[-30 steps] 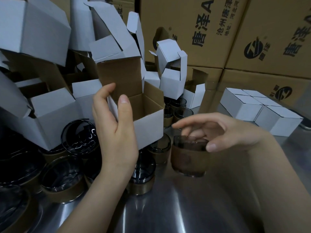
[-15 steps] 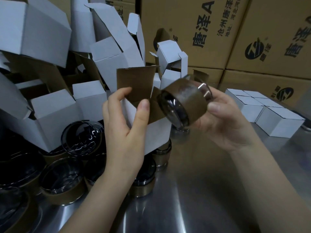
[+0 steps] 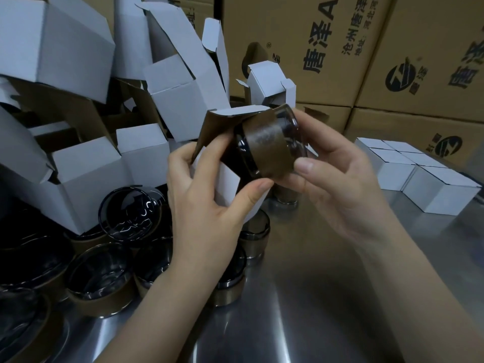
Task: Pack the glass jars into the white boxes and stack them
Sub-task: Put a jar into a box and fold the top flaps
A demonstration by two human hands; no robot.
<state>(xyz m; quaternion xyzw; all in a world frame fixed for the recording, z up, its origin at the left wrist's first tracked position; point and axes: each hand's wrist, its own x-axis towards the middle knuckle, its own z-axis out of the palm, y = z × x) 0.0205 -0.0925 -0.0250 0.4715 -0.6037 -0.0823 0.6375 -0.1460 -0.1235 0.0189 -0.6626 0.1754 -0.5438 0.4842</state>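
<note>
Left hand grips an open white box as right hand pinches a glass jar, entering mouth-first; pushing it fully inside likely comes next.

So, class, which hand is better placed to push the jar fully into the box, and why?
The right hand: it holds the jar, tilted with one end at the box's mouth. The left hand grips the box and should steady it.

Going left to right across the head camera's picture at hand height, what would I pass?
A pile of open white boxes → left hand gripping a white box → glass jar → right hand → closed white boxes.
</note>
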